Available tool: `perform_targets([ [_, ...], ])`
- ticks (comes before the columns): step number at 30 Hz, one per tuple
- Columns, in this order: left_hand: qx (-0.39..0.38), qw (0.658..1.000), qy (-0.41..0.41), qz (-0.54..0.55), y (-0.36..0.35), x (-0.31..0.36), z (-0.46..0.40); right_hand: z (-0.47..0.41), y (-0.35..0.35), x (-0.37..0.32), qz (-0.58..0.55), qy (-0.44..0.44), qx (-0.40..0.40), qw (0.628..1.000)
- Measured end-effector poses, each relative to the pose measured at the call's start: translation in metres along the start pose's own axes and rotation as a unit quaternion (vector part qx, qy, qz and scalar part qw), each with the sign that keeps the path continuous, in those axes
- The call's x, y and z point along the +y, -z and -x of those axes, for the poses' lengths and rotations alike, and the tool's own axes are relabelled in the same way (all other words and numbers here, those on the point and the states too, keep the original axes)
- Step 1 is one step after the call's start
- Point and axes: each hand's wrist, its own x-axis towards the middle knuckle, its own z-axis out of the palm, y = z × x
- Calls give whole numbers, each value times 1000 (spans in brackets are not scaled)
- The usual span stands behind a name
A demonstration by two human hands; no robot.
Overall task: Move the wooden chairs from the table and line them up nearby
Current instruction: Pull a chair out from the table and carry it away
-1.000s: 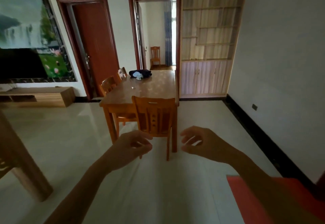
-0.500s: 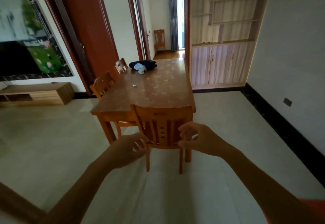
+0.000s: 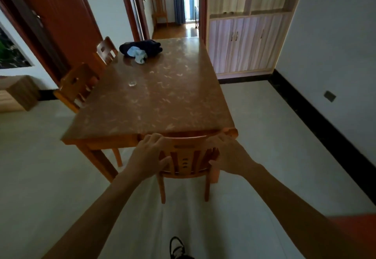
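Observation:
A wooden chair [image 3: 186, 158] is tucked under the near end of the wooden table [image 3: 158, 100], its slatted back facing me. My left hand [image 3: 149, 156] grips the left end of the chair's top rail. My right hand [image 3: 228, 155] grips the right end of the rail. Two more wooden chairs stand along the table's left side: a nearer one [image 3: 76, 84] and a farther one [image 3: 105, 50]. Each is pushed in against the table edge.
A dark bundle of cloth [image 3: 142, 49] and a small glass [image 3: 132, 83] lie on the table. A cabinet [image 3: 244, 41] stands behind on the right, a low wooden bench [image 3: 17, 94] on the left. Another chair [image 3: 159, 7] stands beyond the open doorway. My shoe [image 3: 177, 247] shows below.
I have stepped up to the table. Both hands, held apart in the air before, have closed on the top rail of the nearest chair.

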Motion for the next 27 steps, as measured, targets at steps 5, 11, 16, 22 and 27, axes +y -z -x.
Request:
perform_targets([
  [5,-53,993,-66,-80,-29,-62,-91,-76,-25,27,13,-79,-51,995],
  [11,-259,955,-45,-137,-65,-106,-134,-126,-43,56,45,-122,-145,981],
  [16,-171,976,-66,-119,-82,-113,-129,-134,-64,76,122,-52,-121,984],
  [22,-223,967,-44,-116,-74,-108,-137,-139,-64,88,119,47,-160,979],
  [27,-225,965,-45,-129,-75,-110,-139,-147,-66,91,144,26,-209,967],
])
